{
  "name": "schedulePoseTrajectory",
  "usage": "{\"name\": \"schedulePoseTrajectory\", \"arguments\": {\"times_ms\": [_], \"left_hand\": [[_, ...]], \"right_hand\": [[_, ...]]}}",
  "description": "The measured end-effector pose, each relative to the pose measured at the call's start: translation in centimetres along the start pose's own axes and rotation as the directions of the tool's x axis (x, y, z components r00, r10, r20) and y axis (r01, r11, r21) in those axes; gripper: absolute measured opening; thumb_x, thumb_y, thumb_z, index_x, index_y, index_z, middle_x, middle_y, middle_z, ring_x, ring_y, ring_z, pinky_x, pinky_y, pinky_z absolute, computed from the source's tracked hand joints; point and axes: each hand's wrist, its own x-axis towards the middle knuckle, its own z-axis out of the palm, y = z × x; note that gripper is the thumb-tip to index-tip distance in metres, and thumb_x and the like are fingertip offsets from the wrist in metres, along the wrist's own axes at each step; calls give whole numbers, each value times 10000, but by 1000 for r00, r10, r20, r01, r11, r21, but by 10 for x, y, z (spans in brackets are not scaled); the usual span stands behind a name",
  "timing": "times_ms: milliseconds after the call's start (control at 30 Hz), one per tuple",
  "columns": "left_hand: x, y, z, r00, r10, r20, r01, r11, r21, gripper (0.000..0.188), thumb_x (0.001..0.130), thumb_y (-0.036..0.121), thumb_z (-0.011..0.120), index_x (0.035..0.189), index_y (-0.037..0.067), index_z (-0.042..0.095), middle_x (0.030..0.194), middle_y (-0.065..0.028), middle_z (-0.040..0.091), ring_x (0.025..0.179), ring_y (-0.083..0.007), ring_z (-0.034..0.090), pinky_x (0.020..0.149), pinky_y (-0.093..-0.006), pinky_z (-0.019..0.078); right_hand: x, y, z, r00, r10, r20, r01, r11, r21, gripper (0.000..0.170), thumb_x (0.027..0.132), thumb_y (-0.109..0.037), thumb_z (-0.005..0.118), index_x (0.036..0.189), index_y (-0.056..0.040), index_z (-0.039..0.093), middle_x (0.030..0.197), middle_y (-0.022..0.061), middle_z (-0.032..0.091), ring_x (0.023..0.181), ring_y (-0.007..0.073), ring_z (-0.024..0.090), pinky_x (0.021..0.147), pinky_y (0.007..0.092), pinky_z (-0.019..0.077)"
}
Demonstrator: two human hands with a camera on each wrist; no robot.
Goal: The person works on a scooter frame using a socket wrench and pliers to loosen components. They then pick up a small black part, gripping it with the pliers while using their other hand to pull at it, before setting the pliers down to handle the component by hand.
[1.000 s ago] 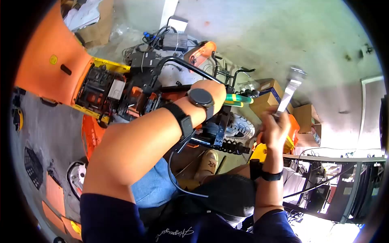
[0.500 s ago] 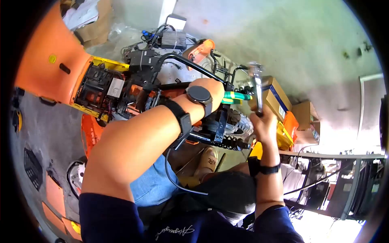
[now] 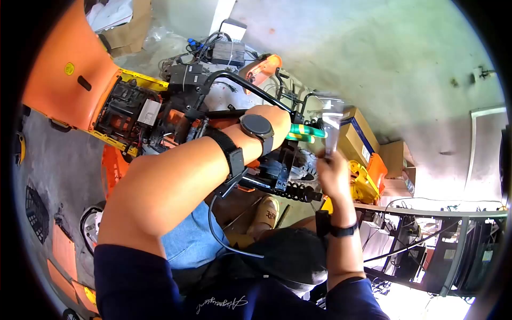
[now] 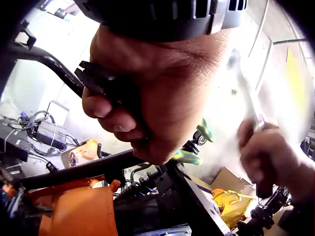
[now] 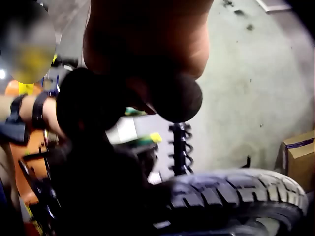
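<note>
My left hand (image 3: 273, 120) grips pliers at the frame of an orange vehicle. Their green and yellow handles (image 3: 308, 131) stick out past the hand toward the right; a dark end (image 4: 96, 81) shows by the curled fingers in the left wrist view. My right hand (image 3: 335, 173) holds up a long shiny metal tool (image 3: 332, 125) by its lower end, just right of the handles. Its broad head is blurred, and its dark butt (image 4: 264, 188) shows below the fist. In the right wrist view, that hand is mostly in shadow.
The vehicle's orange body (image 3: 64, 69) extends left, with a black bar (image 3: 240, 80) behind my left hand. A coil spring (image 3: 301, 192) and tyre (image 5: 236, 189) lie close below. Cardboard boxes (image 3: 354, 141) and yellow parts (image 3: 362, 181) stand right, above a rack (image 3: 426, 213).
My right hand has swung the metal tool leftward, from far right to beside the pliers' handles. The left hand stays gripping in the same place; the view has shifted slightly.
</note>
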Motion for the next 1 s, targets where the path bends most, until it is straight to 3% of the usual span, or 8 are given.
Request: {"name": "schedulePoseTrajectory", "arguments": {"times_ms": [133, 267, 433, 533, 600, 700, 800, 1000], "left_hand": [[-3, 12, -6, 997, -66, 25, 67, 997, -37, 204, 867, 107, 577, 931, -1, 737, 926, -233, 717, 870, -382, 710, 768, -481, 561], [-1, 10, -11, 992, -56, 116, 53, 998, 29, 242, 911, 159, 567, 1021, 56, 756, 1022, -170, 737, 969, -324, 718, 824, -409, 570], [-2, 10, 0, 1000, -9, 29, 9, 1000, 12, 206, 873, 94, 560, 957, 11, 729, 976, -208, 721, 911, -369, 711, 789, -458, 572], [-5, 8, 4, 999, 43, -7, -42, 998, 44, 192, 871, 101, 570, 929, 14, 732, 944, -199, 725, 889, -364, 716, 776, -452, 574], [-5, 10, 5, 999, 52, -6, -52, 996, 68, 177, 867, 114, 589, 898, 23, 737, 901, -184, 730, 857, -356, 722, 755, -447, 577], [-7, 19, 4, 999, 32, -31, -30, 997, 70, 169, 864, 122, 602, 881, 33, 745, 879, -173, 734, 834, -345, 727, 735, -445, 578], [-3, 19, 3, 1000, -1, 1, 1, 1000, 22, 178, 866, 127, 606, 897, 30, 752, 910, -184, 738, 841, -341, 731, 734, -446, 581], [-3, 7, 6, 994, 87, -66, -81, 993, 83, 169, 840, 108, 597, 848, 9, 734, 857, -196, 723, 807, -362, 720, 703, -460, 578]], "right_hand": [[19, -3, -21, 991, 129, -22, -123, 979, 161, 142, 817, -114, 657, 912, -8, 645, 702, 80, 646, 629, 156, 588, 623, 313, 472], [-6, -34, -55, 933, 3, -361, 207, 814, 543, 126, 840, 45, 557, 940, -31, 559, 570, 62, 527, 373, 120, 437, 359, 250, 326], [-12, -40, -56, 780, -119, -614, 508, 693, 511, 156, 828, 72, 518, 940, -32, 543, 600, 64, 518, 454, 128, 482, 454, 240, 390], [-19, -25, -24, 987, 89, -134, -15, 880, 475, 79, 802, -17, 592, 876, -14, 620, 652, 77, 609, 551, 128, 576, 507, 259, 438], [-3, -6, 10, 992, -129, 16, 130, 988, -82, 88, 820, -77, 621, 861, -1, 636, 642, 46, 601, 551, 121, 540, 520, 303, 437], [4, -9, -13, 988, 152, -36, -134, 942, 308, 65, 826, -64, 613, 873, -24, 596, 607, 42, 555, 471, 130, 517, 442, 291, 412], [2, 7, -25, 957, 129, -258, 37, 833, 553, 62, 865, -41, 605, 927, -37, 607, 557, 15, 516, 450, 103, 497, 418, 243, 356], [2, 23, -32, 935, 63, -350, 139, 841, 523, 9, 903, -52, 594, 906, -60, 594, 618, 16, 548, 462, 80, 487, 423, 240, 375]]}}
